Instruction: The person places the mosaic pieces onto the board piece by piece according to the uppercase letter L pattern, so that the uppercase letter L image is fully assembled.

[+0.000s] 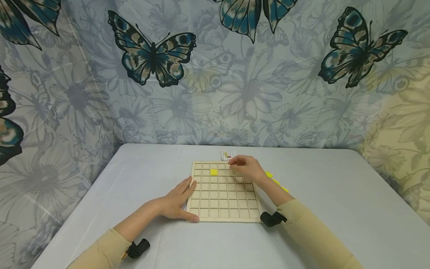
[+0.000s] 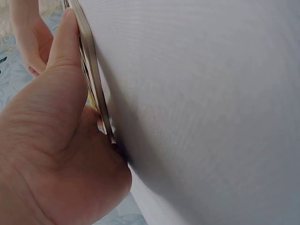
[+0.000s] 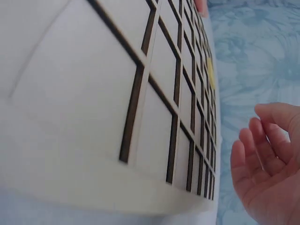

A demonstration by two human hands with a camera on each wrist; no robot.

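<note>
A pale wooden grid board (image 1: 223, 219) with rows of square cells lies flat on the table. One yellow square tile (image 1: 214, 172) sits in a cell near its top left. My left hand (image 1: 178, 200) rests along the board's left edge, fingers straight and thumb at the lower left corner; the left wrist view shows the thumb against the rim. Over the board's upper right part is my right hand (image 1: 246, 167), its fingers loosely bent. In the right wrist view, nothing shows between the right hand's (image 3: 269, 161) thumb and fingers.
Several yellow tiles (image 1: 269, 174) lie on the table to the right of the board, partly behind the right forearm. Beyond the board's top edge lies a small printed grid card (image 1: 226, 154). The white table (image 1: 161, 153) ends at a butterfly-patterned wall covering.
</note>
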